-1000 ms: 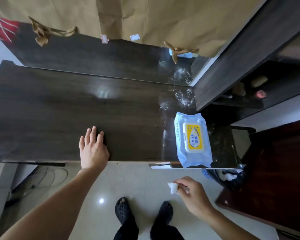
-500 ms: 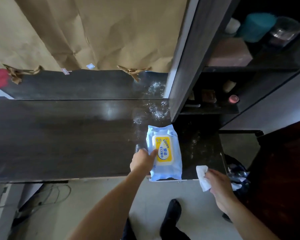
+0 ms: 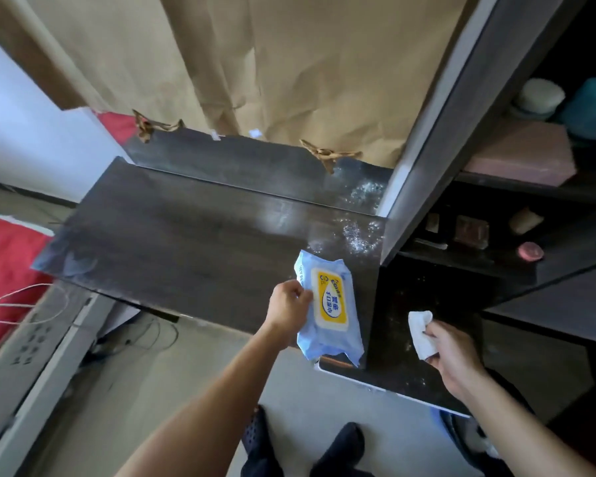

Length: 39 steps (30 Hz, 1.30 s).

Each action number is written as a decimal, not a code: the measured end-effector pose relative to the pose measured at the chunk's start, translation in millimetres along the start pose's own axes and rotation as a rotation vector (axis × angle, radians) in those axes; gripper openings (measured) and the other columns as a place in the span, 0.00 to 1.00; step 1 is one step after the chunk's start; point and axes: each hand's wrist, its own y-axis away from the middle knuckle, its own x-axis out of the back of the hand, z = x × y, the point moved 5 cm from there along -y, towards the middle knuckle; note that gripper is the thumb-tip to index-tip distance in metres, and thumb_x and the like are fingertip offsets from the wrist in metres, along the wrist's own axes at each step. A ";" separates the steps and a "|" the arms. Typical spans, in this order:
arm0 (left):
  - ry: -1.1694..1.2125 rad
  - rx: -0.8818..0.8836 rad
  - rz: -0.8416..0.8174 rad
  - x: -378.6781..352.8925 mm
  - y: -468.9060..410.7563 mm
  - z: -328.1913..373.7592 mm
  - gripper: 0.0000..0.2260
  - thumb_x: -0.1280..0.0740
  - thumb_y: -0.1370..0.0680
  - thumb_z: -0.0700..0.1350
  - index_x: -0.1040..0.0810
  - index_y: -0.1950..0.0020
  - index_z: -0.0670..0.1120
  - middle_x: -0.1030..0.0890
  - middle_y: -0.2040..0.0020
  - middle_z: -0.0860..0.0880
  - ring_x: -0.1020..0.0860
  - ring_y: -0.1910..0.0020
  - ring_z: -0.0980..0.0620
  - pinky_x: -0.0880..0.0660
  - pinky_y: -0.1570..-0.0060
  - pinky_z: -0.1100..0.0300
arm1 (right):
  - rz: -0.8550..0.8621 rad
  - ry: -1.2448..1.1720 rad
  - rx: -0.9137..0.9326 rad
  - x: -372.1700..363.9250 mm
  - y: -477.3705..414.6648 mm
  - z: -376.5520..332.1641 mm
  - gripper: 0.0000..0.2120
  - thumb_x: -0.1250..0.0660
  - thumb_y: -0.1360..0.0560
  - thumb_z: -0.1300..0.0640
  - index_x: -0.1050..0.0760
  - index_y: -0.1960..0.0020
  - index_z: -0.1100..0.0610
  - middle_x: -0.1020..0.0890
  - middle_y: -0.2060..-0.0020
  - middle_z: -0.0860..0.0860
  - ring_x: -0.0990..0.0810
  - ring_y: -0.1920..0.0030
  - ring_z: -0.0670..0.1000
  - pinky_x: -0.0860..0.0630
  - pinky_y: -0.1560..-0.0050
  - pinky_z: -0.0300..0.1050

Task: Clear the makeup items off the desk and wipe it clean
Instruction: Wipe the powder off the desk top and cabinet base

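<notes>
**desk wipe-down: get the pack out of the way first**

the desk (image 3: 172,235) top looks free of makeup. the only small bits i can see sit in the shelf (image 3: 489,261) on the right. on top there's just the blue pack (image 3: 329,309) of wipes, lying near the front right with its near end hanging a little over the front edge. the left hand (image 3: 289,301) has its fingers curled round the pack's left edge, but i can't tell how firm that grip is. the right hand (image 3: 451,352) pinches a crumpled white wipe (image 3: 420,330) between thumb and fingers. it's over the darker right end of the desk, close to the front edge, and i can't tell if the wipe touches the surface.

the dirty part is obvious. white powder (image 3: 362,232) specks are scattered at the back right corner, just beside the shelf's upright panel, and there are finer specks across the dark right end.

my take on doing this bit well:
- lift the pack clean off instead of sliding it, since dragging would likely smear powder under it.
- grip it properly, because it's partly off the front edge and a loose hold could drop it.
- park it on the left half, which looks clean.
- work the wipe from the back right corner toward the front edge in one direction, folding to a fresh face when it loads up.
- watch the seam by the upright, since powder could get pushed in there.
</notes>
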 end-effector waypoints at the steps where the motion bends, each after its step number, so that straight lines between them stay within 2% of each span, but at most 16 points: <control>1: 0.065 0.024 0.045 16.4 -1.0 -1.8 0.14 0.37 0.27 0.37 0.37 0.71 0.45 0.34 0.72 0.50 0.36 0.71 0.51 0.37 0.70 0.60 | -0.013 0.003 0.008 -10.3 0.8 -4.8 0.07 0.37 0.26 0.62 0.23 0.50 0.56 0.22 0.51 0.58 0.23 0.51 0.58 0.27 0.61 0.46; 7: 0.404 0.139 0.342 123.6 -11.6 -31.1 0.14 0.38 0.25 0.35 0.35 0.69 0.44 0.32 0.72 0.48 0.33 0.72 0.51 0.35 0.70 0.60 | -0.105 0.010 0.038 -90.5 21.8 -24.4 0.07 0.38 0.25 0.63 0.24 0.50 0.56 0.22 0.53 0.56 0.24 0.54 0.55 0.27 0.61 0.45; 9: 0.453 0.161 0.427 156.3 -17.9 -46.4 0.12 0.38 0.25 0.34 0.34 0.68 0.43 0.32 0.70 0.46 0.32 0.69 0.49 0.35 0.69 0.59 | -0.113 0.003 0.027 -117.7 29.2 -25.4 0.08 0.39 0.26 0.64 0.24 0.49 0.57 0.23 0.55 0.56 0.24 0.57 0.53 0.27 0.63 0.44; 12: 0.482 0.181 0.537 194.5 -28.2 -67.1 0.12 0.38 0.25 0.35 0.35 0.68 0.43 0.33 0.69 0.47 0.34 0.69 0.51 0.37 0.69 0.59 | -0.120 0.024 0.015 -155.3 37.1 -26.0 0.07 0.38 0.26 0.63 0.23 0.55 0.55 0.22 0.54 0.56 0.24 0.53 0.55 0.26 0.60 0.46; 15: 0.513 0.226 0.621 216.0 -38.8 -88.4 0.14 0.39 0.24 0.36 0.38 0.69 0.44 0.35 0.70 0.49 0.37 0.70 0.52 0.37 0.69 0.60 | -0.106 0.029 0.000 -186.8 42.9 -23.3 0.07 0.37 0.25 0.62 0.23 0.52 0.54 0.22 0.55 0.54 0.24 0.52 0.54 0.26 0.58 0.47; 19: 0.441 0.304 0.649 222.7 -43.9 -115.8 0.13 0.40 0.23 0.39 0.37 0.67 0.44 0.32 0.68 0.49 0.35 0.69 0.51 0.35 0.69 0.58 | -0.086 0.014 -0.026 -218.9 47.4 -14.4 0.08 0.37 0.26 0.63 0.23 0.49 0.56 0.22 0.55 0.54 0.23 0.53 0.54 0.26 0.61 0.45; 22: 0.298 0.368 0.570 215.0 -35.7 -134.1 0.14 0.41 0.22 0.46 0.35 0.66 0.43 0.27 0.65 0.45 0.26 0.66 0.45 0.24 0.60 0.50 | -0.076 -0.023 -0.061 -232.5 46.3 -7.5 0.09 0.37 0.26 0.63 0.24 0.47 0.55 0.22 0.51 0.56 0.23 0.51 0.56 0.25 0.61 0.45; 24: 0.179 0.364 0.523 212.5 -23.2 -135.4 0.15 0.40 0.22 0.49 0.34 0.65 0.43 0.26 0.66 0.46 0.23 0.65 0.42 0.23 0.59 0.48 | -0.065 -0.032 -0.072 -235.2 42.6 -5.6 0.10 0.36 0.26 0.62 0.24 0.45 0.54 0.22 0.49 0.56 0.22 0.49 0.56 0.25 0.61 0.45; 27: 0.041 0.213 0.402 197.4 -7.9 -110.4 0.13 0.37 0.23 0.46 0.34 0.66 0.43 0.29 0.70 0.49 0.29 0.68 0.48 0.32 0.66 0.56 | -0.038 -0.043 -0.065 -231.3 34.0 -10.5 0.10 0.35 0.26 0.62 0.24 0.45 0.54 0.22 0.49 0.56 0.23 0.48 0.56 0.24 0.58 0.47; 29: -0.052 0.065 0.282 175.9 -9.7 -87.8 0.12 0.36 0.24 0.46 0.33 0.65 0.44 0.28 0.70 0.50 0.31 0.69 0.49 0.32 0.65 0.55 | 0.007 -0.021 -0.036 -220.7 26.6 -19.3 0.08 0.35 0.26 0.61 0.24 0.47 0.54 0.22 0.50 0.54 0.23 0.49 0.55 0.23 0.54 0.49; 31: -0.191 -0.072 0.165 150.1 -23.2 -67.5 0.10 0.36 0.24 0.46 0.31 0.62 0.44 0.26 0.66 0.50 0.28 0.66 0.49 0.29 0.62 0.53 | 0.037 0.022 0.032 -206.9 16.2 -31.9 0.09 0.36 0.26 0.63 0.22 0.47 0.56 0.21 0.54 0.54 0.22 0.52 0.55 0.23 0.57 0.47; 33: -0.385 -0.222 0.075 121.5 -40.9 -55.4 0.07 0.37 0.23 0.46 0.29 0.58 0.45 0.25 0.59 0.49 0.27 0.60 0.49 0.29 0.60 0.52 | 0.068 0.116 0.133 -193.2 4.0 -49.6 0.11 0.36 0.27 0.65 0.21 0.48 0.58 0.20 0.57 0.54 0.22 0.56 0.53 0.24 0.61 0.45; 35: -0.574 -0.379 0.031 96.5 -55.6 -50.7 0.05 0.38 0.23 0.45 0.27 0.55 0.44 0.26 0.54 0.47 0.27 0.56 0.47 0.28 0.59 0.51 | 0.094 0.265 0.268 -185.1 -12.1 -74.3 0.08 0.36 0.28 0.65 0.20 0.53 0.58 0.20 0.60 0.53 0.23 0.59 0.52 0.26 0.60 0.43; 37: -0.758 -0.504 0.000 76.1 -68.2 -56.5 0.06 0.39 0.26 0.43 0.25 0.55 0.42 0.25 0.53 0.44 0.25 0.55 0.43 0.26 0.60 0.50 | 0.112 0.433 0.440 -185.6 -30.2 -104.4 0.08 0.36 0.29 0.64 0.19 0.58 0.54 0.19 0.61 0.52 0.22 0.58 0.53 0.25 0.58 0.43; 39: -0.883 -0.553 0.005 66.8 -78.5 -68.3 0.10 0.37 0.30 0.41 0.22 0.52 0.41 0.22 0.47 0.40 0.23 0.50 0.38 0.23 0.56 0.49 | 0.114 0.566 0.565 -195.2 -49.7 -130.4 0.10 0.37 0.29 0.64 0.18 0.57 0.54 0.17 0.57 0.52 0.21 0.55 0.55 0.24 0.57 0.44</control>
